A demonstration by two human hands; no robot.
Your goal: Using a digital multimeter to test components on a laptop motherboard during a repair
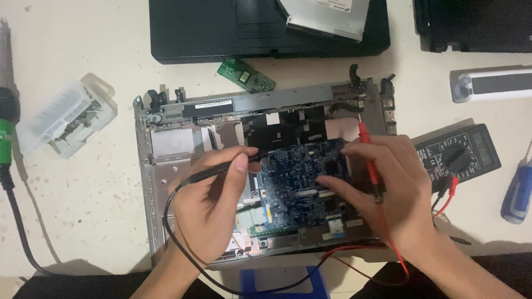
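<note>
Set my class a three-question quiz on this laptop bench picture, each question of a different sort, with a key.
1. True or false: the left hand holds the red probe.
2. Which thing lies just right of the opened laptop chassis? A) clear plastic box B) black multimeter C) small green board
3. Fill in: both probes point at the ____ circuit board.

Key
1. False: the left hand holds the black probe; the right hand holds the red one.
2. B, the black multimeter; the clear plastic box lies left, the small green board above.
3. blue
</note>
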